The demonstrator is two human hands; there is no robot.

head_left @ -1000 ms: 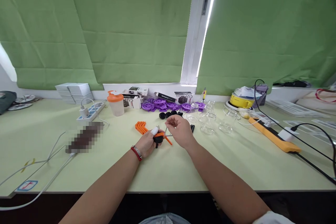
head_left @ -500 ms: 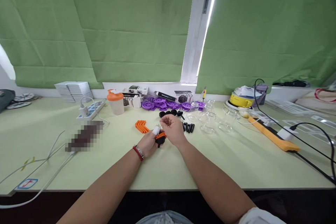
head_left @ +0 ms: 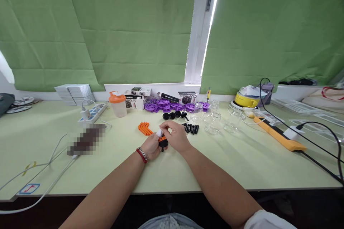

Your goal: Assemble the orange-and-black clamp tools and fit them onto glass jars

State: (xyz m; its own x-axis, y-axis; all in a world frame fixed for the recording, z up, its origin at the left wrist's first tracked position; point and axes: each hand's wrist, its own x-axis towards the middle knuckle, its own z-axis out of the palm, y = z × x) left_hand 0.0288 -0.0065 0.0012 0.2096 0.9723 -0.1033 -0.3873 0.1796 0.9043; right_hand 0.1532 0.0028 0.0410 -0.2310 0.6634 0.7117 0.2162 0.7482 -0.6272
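Working on a small assembly, by the look of it: left hand [head_left: 151, 147] is clamped on a black rounded plastic piece [head_left: 162, 144] with an orange plastic strip [head_left: 162, 138] on top, over the pale yellow tabletop [head_left: 172, 179]. Right hand [head_left: 176, 136] is close against it, fingertips at the strip; can't tell what they grip. Next move calls for steady left, fine fingerwork right. Beyond: angled orange plastic pieces [head_left: 145, 128], short black cylinders [head_left: 190, 128], round black knobs [head_left: 172, 115], clear rounded vessels [head_left: 213, 125], purple plastic wheels [head_left: 163, 105], then green fabric blinds [head_left: 139, 28].
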